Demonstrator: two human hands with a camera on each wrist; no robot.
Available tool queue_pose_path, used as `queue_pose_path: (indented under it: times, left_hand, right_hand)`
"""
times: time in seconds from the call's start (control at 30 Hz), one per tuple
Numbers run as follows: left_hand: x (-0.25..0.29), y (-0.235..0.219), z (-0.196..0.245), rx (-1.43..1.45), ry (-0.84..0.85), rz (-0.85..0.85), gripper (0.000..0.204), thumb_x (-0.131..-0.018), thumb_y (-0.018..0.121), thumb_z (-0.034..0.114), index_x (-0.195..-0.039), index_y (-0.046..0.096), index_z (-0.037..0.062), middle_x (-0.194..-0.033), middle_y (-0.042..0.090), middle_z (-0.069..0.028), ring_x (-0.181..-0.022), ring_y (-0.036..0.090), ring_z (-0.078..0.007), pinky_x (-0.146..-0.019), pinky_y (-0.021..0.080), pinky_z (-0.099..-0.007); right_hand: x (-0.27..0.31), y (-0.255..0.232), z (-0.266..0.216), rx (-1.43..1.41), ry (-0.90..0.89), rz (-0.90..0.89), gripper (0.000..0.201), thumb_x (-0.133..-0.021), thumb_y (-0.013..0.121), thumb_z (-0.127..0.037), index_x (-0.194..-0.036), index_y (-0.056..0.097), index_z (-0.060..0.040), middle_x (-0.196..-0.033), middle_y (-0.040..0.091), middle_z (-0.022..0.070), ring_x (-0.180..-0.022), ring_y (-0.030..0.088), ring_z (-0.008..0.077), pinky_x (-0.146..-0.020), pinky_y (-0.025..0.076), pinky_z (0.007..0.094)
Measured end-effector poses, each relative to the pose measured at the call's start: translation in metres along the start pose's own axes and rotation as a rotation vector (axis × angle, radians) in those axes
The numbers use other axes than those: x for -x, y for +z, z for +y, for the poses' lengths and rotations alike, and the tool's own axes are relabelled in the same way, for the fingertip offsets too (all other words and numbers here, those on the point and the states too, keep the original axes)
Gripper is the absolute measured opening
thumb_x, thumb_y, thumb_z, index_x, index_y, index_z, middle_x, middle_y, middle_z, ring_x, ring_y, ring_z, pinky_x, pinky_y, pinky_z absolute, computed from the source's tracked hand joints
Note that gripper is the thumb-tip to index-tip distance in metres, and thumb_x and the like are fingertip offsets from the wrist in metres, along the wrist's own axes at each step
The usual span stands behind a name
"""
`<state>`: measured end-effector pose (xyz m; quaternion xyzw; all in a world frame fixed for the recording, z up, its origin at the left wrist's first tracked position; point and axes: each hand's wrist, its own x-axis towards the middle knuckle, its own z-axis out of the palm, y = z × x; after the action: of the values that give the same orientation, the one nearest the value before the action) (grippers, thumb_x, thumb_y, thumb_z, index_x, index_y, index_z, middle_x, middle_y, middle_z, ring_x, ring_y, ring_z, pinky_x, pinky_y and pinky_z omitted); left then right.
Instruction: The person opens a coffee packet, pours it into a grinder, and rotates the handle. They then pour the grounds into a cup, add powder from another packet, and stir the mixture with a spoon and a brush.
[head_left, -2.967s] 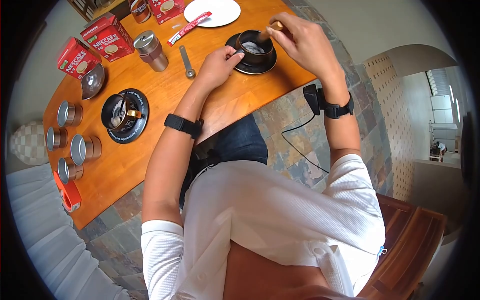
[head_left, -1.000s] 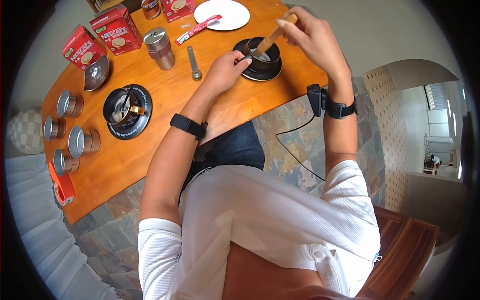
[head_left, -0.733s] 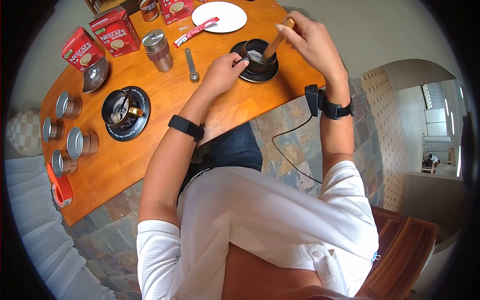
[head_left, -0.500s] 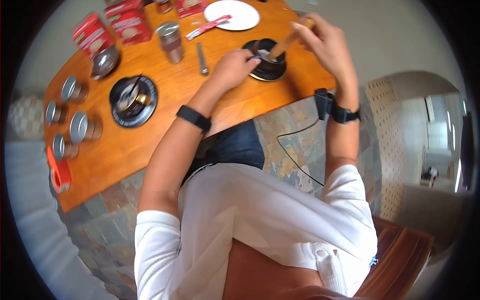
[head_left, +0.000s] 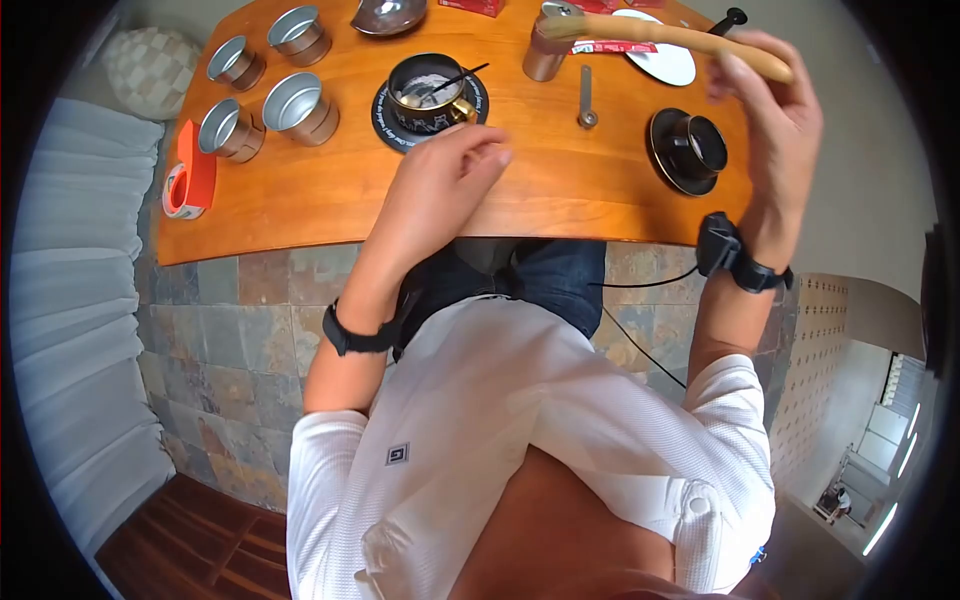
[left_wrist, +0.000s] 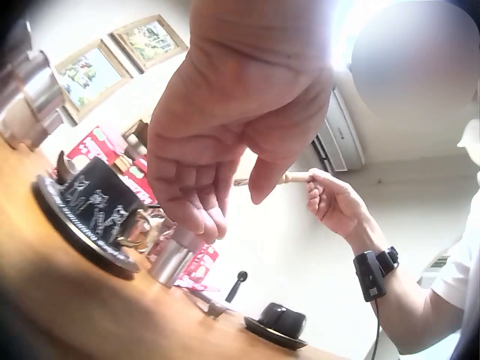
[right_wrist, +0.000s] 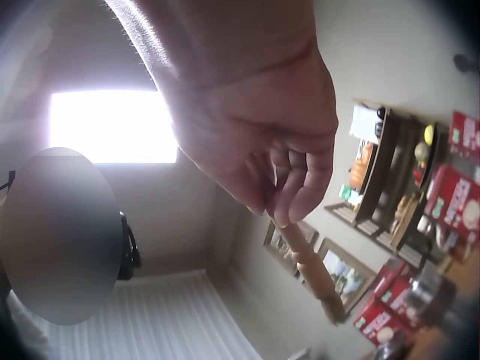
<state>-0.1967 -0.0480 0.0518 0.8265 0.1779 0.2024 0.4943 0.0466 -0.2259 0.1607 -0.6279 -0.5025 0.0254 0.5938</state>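
Note:
My right hand [head_left: 785, 120] grips a wooden-handled brush [head_left: 650, 35], raised over the table and lying almost level, its tan tip toward the left. Below that hand a black cup [head_left: 707, 140] stands on a black saucer [head_left: 668, 170], untouched. My left hand [head_left: 445, 185] hovers over the table's front part, fingers loosely bent and holding nothing; the left wrist view shows its bare palm [left_wrist: 240, 112]. Just beyond it sits a black cup with a gold handle [head_left: 425, 122], white powder and a dark stick inside, on a lettered saucer [head_left: 384, 118].
Several metal cups [head_left: 300, 112] and an orange tape dispenser [head_left: 198, 170] stand at the left. A metal bowl [head_left: 390, 15], a lidded tumbler [head_left: 543, 62], a measuring spoon [head_left: 587, 100] and a white plate [head_left: 672, 66] lie farther back. Red Nescafe boxes [right_wrist: 459, 196] show in the right wrist view.
My right hand has lifted the brush out of the right-hand black cup. My left hand has let go of that cup and moved left beside the gold-handled one. The head view has turned left.

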Motion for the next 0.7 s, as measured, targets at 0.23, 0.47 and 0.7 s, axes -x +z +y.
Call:
queue_pose_path:
  times: [0.23,0.47,0.7]
  left_hand:
    - [0.015,0.019,-0.046,0.18,-0.188,0.145,0.052,-0.093,0.072,0.022,-0.133,0.051,-0.0038,-0.084,0.065,-0.0083,-0.07,0.062,-0.0163,-0.068,0.051,-0.0299]
    - [0.004,0.033,-0.06,0.401,-0.218,0.116,0.061,-0.097,0.067,0.019,-0.146,0.037,-0.0031,-0.094,0.062,-0.0043,-0.077,0.061,-0.0088,-0.068,0.05,-0.0231]
    - [-0.003,0.036,-0.068,0.715,-0.292,0.03,0.074,-0.1,0.064,0.021,-0.155,0.021,-0.0048,-0.104,0.064,-0.0101,-0.085,0.066,-0.0145,-0.069,0.053,-0.0246]
  right_hand:
    - [-0.038,0.114,-0.02,-0.092,0.137,-0.259,0.012,-0.096,0.067,-0.008,-0.105,0.06,-0.0023,-0.08,0.068,0.0029,-0.062,0.061,0.0058,-0.055,0.049,0.0207]
    - [-0.056,0.15,-0.012,0.215,-0.017,-0.381,0.012,-0.094,0.07,-0.012,-0.1,0.064,-0.0029,-0.078,0.067,0.0032,-0.063,0.059,0.0062,-0.054,0.045,0.0243]
    - [-0.059,0.16,-0.039,0.333,-0.01,-0.404,0.016,-0.092,0.071,-0.013,-0.101,0.064,-0.0021,-0.077,0.07,0.0068,-0.065,0.064,0.011,-0.056,0.047,0.0265]
